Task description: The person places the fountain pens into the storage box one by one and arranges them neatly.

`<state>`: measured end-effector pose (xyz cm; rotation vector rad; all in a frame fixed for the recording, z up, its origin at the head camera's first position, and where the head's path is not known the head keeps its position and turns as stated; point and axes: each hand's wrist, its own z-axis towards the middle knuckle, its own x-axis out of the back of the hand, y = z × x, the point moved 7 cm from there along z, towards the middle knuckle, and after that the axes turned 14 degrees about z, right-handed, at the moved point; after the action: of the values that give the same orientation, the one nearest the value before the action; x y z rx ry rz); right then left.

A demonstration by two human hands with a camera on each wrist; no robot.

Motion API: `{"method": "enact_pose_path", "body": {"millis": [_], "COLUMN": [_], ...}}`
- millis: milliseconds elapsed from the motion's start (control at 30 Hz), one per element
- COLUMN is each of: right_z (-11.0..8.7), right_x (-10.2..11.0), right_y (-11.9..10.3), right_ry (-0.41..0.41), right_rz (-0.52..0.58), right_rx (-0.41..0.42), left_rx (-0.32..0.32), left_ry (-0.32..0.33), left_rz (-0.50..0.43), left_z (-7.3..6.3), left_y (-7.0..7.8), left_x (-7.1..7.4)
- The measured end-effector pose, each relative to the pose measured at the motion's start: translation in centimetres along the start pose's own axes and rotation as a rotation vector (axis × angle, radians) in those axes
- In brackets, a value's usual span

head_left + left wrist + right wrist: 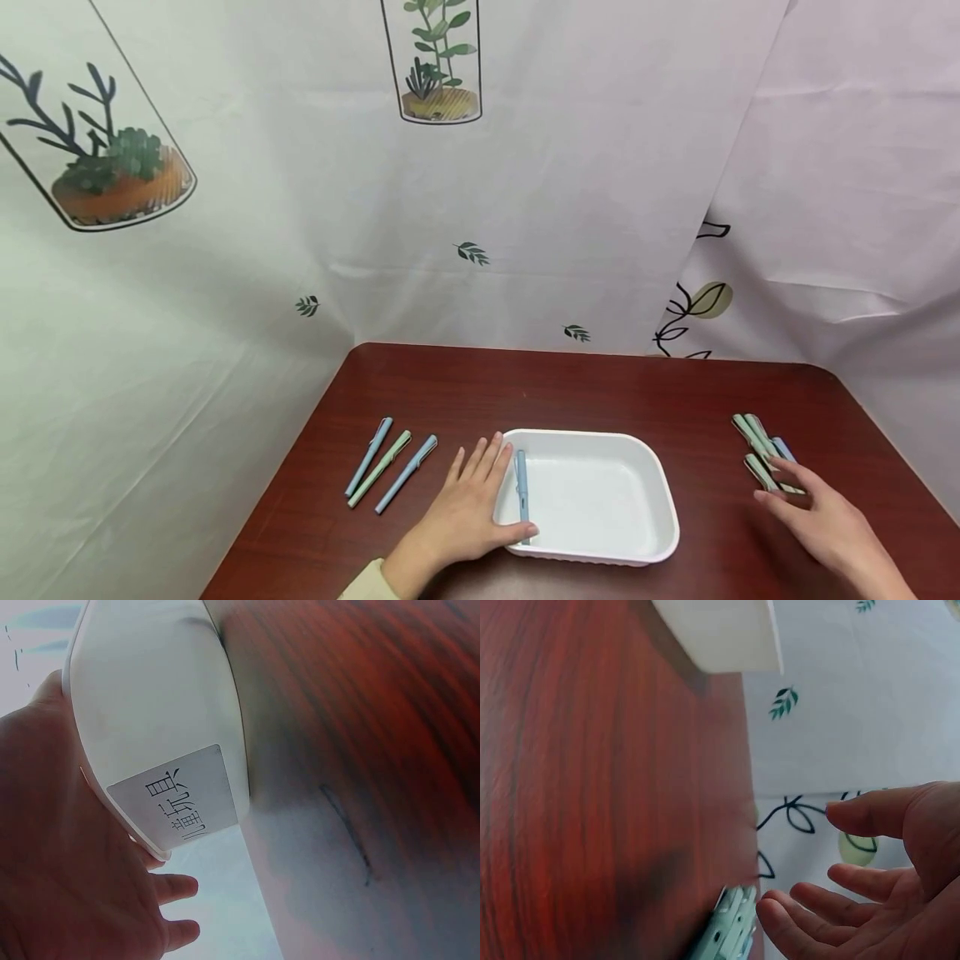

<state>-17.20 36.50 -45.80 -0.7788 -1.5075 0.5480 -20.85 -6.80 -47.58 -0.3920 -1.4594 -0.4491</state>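
My left hand [468, 510] lies with straight, spread fingers along the left rim of a white plastic tray [600, 504], its thumb over the near left corner. Inside, against that left side, is a blue pen [522, 487]. In the left wrist view the palm [67, 840] leans on the tray's wall, which bears a printed label [176, 799]. Over at the right, my right hand [825, 521] hovers with parted fingers at a small pile of pens: green pens [748, 433] and a blue pen [782, 449]. In the right wrist view nothing sits between its fingers [817, 915].
Left of the tray lie two blue pens [369, 458] [407, 473] with a green pen [380, 468] between them. The dark red wooden table [585, 387] ends at a hanging white cloth [525, 208] printed with plants.
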Motion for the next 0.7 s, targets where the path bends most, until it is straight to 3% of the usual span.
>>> {"method": "enact_pose_path", "body": {"millis": [433,700], "right_z": [0.5,0.9], "right_x": [-0.1,-0.3], "right_y": [2.2,4.0], "right_ry": [0.013,-0.008], "right_rz": [-0.098,-0.102], "right_rx": [-0.049,-0.126], "left_rx": [0.0,0.002], "left_ry": [-0.019,-0.015], "left_rz": [-0.004,-0.017], "left_z": [0.1,0.0], "left_y": [0.1,0.1], "left_x": [-0.1,-0.2]}}
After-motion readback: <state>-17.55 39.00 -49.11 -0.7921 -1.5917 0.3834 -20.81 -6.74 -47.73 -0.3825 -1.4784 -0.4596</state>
